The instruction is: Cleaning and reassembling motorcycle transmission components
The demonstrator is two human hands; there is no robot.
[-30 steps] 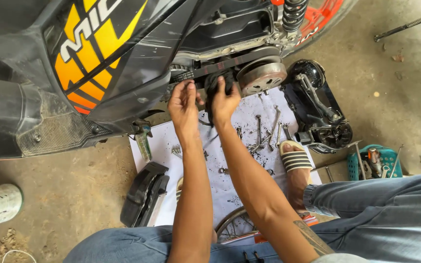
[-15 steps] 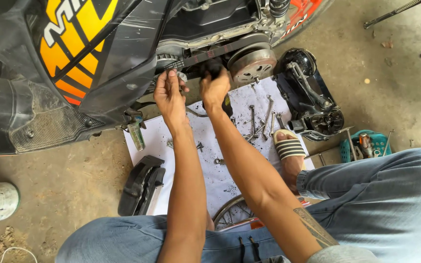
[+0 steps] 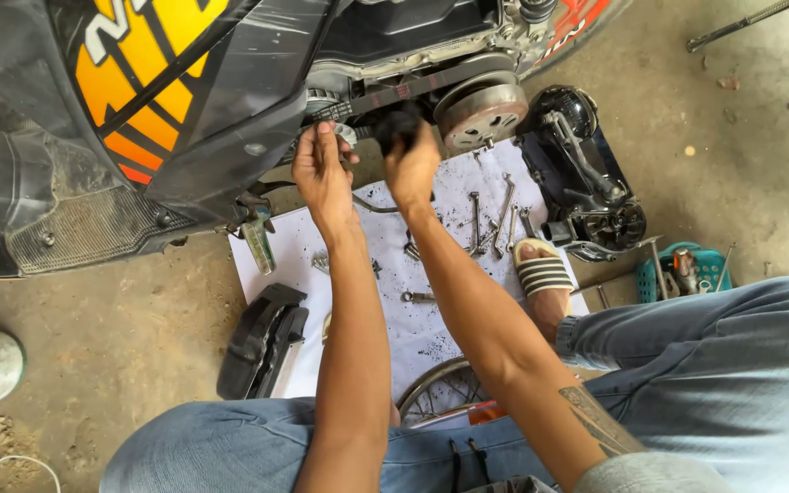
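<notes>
now drive belt (image 3: 413, 89) runs left-right, rising rightward.

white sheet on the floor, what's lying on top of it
On the white sheet lie wrenches, small loose parts and a striped sandal. The arms cover its middle, so anything beneath them is hidden.

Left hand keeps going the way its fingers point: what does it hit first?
Probably the drive belt and the pulley behind it: the left hand points up at the open scooter engine side, fingertips already about there. Depth unclear.
</notes>
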